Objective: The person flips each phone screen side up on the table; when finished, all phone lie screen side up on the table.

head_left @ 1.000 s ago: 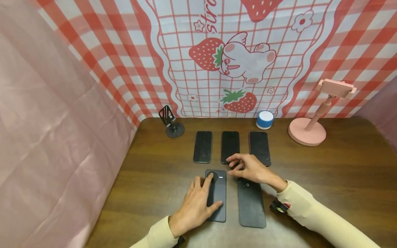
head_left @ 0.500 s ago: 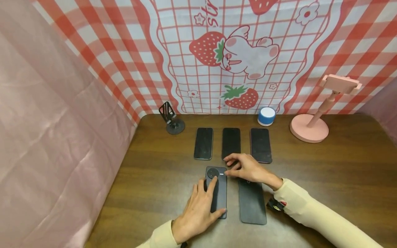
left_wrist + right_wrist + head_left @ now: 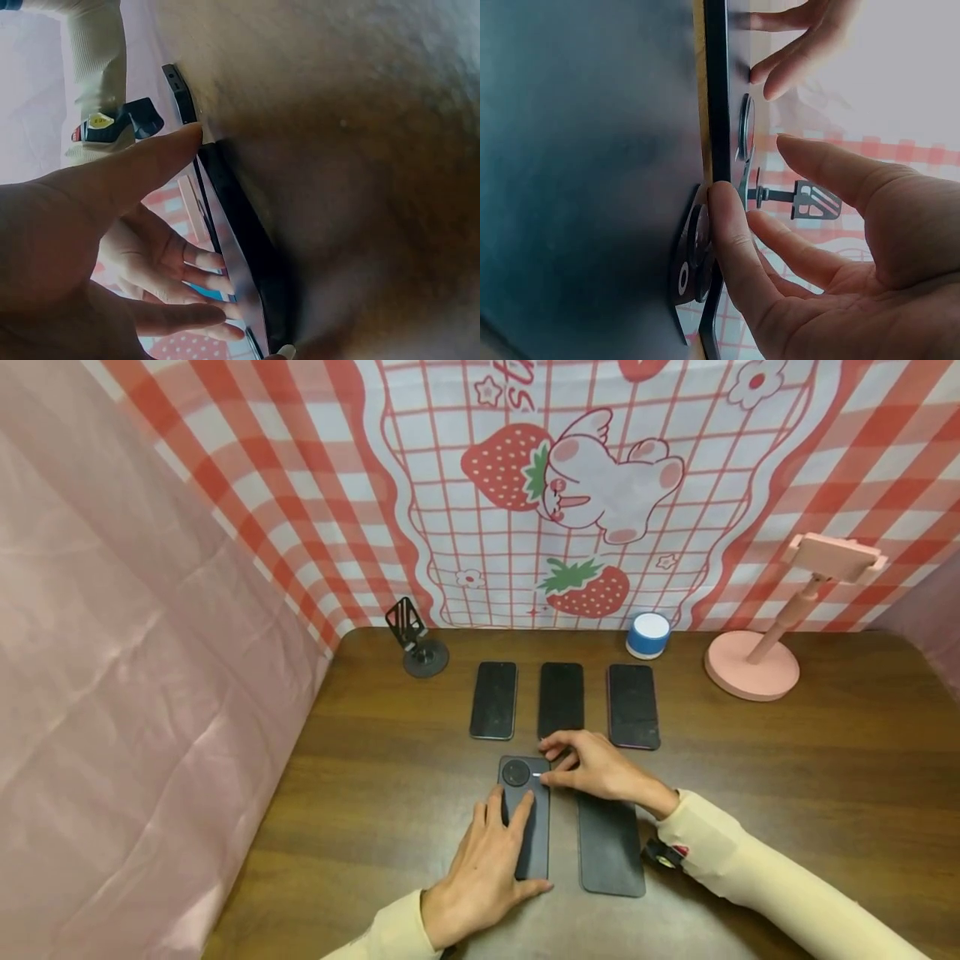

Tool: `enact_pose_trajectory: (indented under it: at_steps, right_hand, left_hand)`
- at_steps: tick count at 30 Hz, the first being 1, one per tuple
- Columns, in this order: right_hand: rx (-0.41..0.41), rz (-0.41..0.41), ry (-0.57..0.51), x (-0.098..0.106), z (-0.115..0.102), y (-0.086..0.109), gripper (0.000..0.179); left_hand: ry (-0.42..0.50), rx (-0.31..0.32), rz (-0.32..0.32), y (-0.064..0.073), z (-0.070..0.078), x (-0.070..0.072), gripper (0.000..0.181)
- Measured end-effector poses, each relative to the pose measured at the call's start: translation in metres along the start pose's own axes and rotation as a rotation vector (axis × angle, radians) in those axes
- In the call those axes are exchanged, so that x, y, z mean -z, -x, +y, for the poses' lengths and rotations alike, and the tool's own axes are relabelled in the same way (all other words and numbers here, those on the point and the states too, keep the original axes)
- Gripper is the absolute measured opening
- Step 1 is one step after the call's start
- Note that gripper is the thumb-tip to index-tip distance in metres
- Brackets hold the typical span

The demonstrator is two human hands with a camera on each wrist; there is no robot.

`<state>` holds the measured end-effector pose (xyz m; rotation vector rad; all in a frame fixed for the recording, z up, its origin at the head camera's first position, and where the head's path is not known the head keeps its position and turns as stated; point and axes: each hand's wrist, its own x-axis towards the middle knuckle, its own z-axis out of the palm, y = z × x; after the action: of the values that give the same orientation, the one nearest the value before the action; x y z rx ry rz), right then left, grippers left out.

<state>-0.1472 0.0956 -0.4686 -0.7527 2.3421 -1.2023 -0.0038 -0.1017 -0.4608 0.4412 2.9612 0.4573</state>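
Observation:
A dark smartphone (image 3: 534, 835) lies back up on the table, its round camera ring (image 3: 516, 772) at the far end. My left hand (image 3: 480, 868) spans it. The thumb is at the near right corner, other fingers are along the left edge, and the index finger is over the back. My right hand (image 3: 600, 767) hovers at the far right corner. In the right wrist view, one fingertip (image 3: 724, 199) touches the smartphone's side edge (image 3: 717, 90) while the thumb and other fingers stand off. A second, larger dark smartphone (image 3: 611, 852) lies back up under the right hand, its camera end covered.
Across the back, three smartphones lie screen up: left (image 3: 493, 700), middle (image 3: 561, 697) and right (image 3: 633, 706). Behind them stand a black phone stand (image 3: 424, 656), a blue-and-white round object (image 3: 648, 636) and a pink phone stand (image 3: 753, 665). A strawberry-print cloth (image 3: 585, 510) hangs behind.
My left hand has slid toward the near end of the smartphone, its thumb now at the near corner. The right hand has shifted slightly left to the smartphone's edge. The camera has tilted down a little.

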Motion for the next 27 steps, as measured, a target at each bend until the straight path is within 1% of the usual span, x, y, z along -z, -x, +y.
enact_pose_trajectory:
  at_steps: [7,15,19,23,27]
  right_hand:
    - [-0.007,0.006,0.015,-0.001,-0.003,-0.002,0.046]
    - [0.01,0.01,0.036,-0.006,-0.005,-0.004,0.044]
    - [0.016,0.014,0.042,-0.008,-0.004,-0.003,0.042]
    - [0.012,0.02,0.046,-0.01,-0.004,-0.003,0.039]
    - [0.003,0.027,0.06,-0.011,-0.004,-0.003,0.038]
  left_hand:
    - [-0.034,-0.002,-0.012,-0.003,0.002,-0.001,0.103]
    - [-0.029,0.034,-0.055,-0.004,0.007,0.0,0.096]
    - [-0.029,0.041,-0.057,-0.004,0.008,0.0,0.095]
    - [-0.031,0.037,-0.049,-0.003,0.009,-0.001,0.094]
    - [-0.026,0.042,-0.054,-0.002,0.009,0.0,0.093]
